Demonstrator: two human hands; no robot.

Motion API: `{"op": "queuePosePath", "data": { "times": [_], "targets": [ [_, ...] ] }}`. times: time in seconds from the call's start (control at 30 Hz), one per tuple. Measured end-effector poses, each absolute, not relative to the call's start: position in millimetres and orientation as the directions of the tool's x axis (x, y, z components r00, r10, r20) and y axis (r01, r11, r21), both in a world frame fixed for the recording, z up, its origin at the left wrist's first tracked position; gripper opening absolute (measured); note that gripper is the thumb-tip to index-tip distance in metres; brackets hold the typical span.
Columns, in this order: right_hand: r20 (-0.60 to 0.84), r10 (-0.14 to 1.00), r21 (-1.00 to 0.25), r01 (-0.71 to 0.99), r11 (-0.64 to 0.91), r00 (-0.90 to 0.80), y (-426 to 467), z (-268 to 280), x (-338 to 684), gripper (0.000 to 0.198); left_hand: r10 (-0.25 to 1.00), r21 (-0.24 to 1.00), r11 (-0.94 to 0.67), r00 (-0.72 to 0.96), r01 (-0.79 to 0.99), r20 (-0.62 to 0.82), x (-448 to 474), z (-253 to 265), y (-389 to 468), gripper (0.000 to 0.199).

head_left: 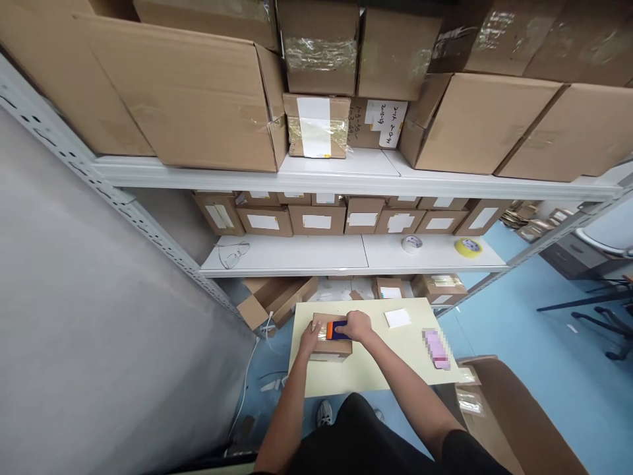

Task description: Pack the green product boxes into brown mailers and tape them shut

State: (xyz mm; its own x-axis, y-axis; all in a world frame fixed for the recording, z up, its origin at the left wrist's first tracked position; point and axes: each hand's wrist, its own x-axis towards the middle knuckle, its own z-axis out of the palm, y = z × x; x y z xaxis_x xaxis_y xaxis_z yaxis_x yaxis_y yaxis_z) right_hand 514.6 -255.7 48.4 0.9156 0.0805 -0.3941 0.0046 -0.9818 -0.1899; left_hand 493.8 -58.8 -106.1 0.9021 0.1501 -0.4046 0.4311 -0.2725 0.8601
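Note:
A small cardboard box point(332, 349) with clear tape across its top sits on a pale yellow table point(386, 356). At its left edge, my left hand point(309, 336) grips the box, fingertips on the top near the tape. My right hand point(358, 325) is closed around a flat dark blue and orange handheld tool point(338, 330), whose exact kind I cannot make out. The tool lies over the box top, its orange end pointing left toward my left fingers. My right palm hides part of it.
On the table lie a white card point(397, 318) and a pixelated pink item point(436, 348). Shelves behind hold glasses point(231, 254), white tape point(411, 244), yellow tape point(467, 247) and several cartons point(316, 219). Open cartons stand at left point(277, 297) and right point(514, 409).

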Motion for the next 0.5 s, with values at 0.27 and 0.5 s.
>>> {"op": "queuePosePath", "data": {
  "times": [0.27, 0.5],
  "targets": [
    [-0.396, 0.025, -0.224, -0.07, -0.972, 0.918, -355, 41, 503, 0.055, 0.124, 0.863, -0.316, 0.92, 0.393, -0.373, 496, -104, -112, 0.051],
    [-0.396, -0.268, -0.07, -0.32, -0.945, 0.878, -489, 27, 478, 0.047, 0.122, 0.825, -0.373, 0.904, 0.424, -0.41, 500, -108, -120, 0.052]
  ]
}}
